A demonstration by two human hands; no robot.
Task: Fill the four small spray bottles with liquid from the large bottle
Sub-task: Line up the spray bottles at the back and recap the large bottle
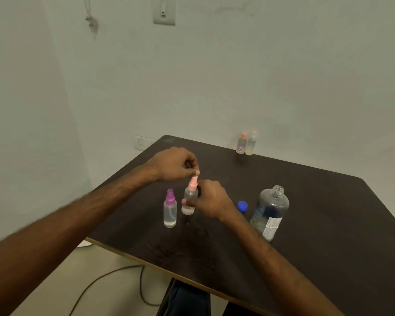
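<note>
My left fingertips (pixel 195 172) pinch at the pink sprayer (pixel 193 184) atop a small bottle (pixel 189 201); right hand (pixel 209 200) grips that bottle's body, upright on the table (pixel 317 258). Purple-topped bottle (pixel 170 212) stands just left, untouched. Large bottle (pixel 270 210) stands open to the right, blue cap (pixel 242 205) beside it. Two more small bottles (pixel 246 144) at the far edge, touching

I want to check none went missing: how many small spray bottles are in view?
4: the pink-topped bottle held in the right hand, the purple-topped bottle beside it, and two at the table's far edge.
</note>
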